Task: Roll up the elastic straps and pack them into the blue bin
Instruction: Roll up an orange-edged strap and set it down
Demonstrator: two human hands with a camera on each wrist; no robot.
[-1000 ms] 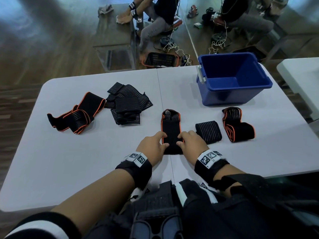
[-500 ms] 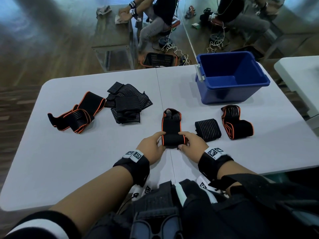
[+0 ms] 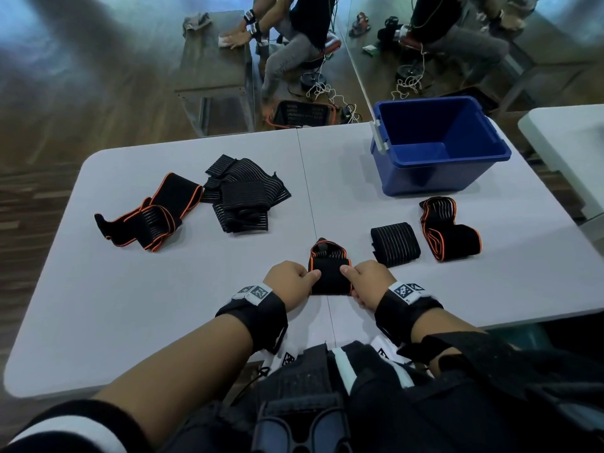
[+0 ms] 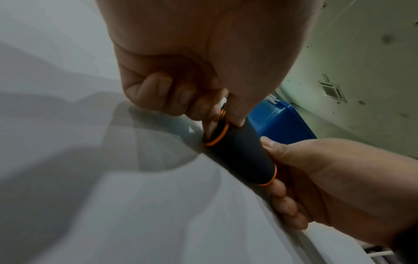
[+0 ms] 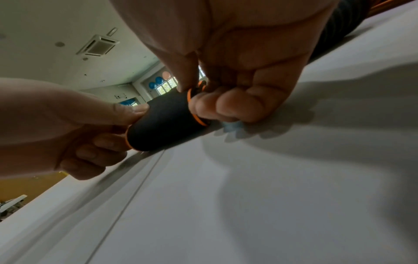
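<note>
Two hands are seen at the near middle of the white desk (image 3: 163, 305), both clamped on one black strap with orange edging (image 3: 329, 273). In the head view the left hand (image 3: 289, 282) is set at the strap's left end and the right hand (image 3: 369, 279) at its right end, the near part of the strap is rolled into a thick roll, and a short unrolled tail is left lying on the desk beyond it. The blue bin (image 3: 438, 171) is shown at the far right of the desk, open and well apart from the hands. Only this view takes in the other straps: a striped black roll (image 3: 395, 244) just right of the right hand, an orange-edged folded strap (image 3: 449, 228) beside that, and a loose pile (image 3: 242, 194) with another orange-edged strap (image 3: 153, 214) at the far left.

What the head view hides is given by the wrist views. In the left wrist view the left thumb is pressed on top of the roll and the curled fingers (image 4: 162, 92) are tucked at its orange-rimmed end, which rests on the desk. In the right wrist view the right fingers (image 5: 226, 105) are curled round the other rim, with the thumb on top.
</note>
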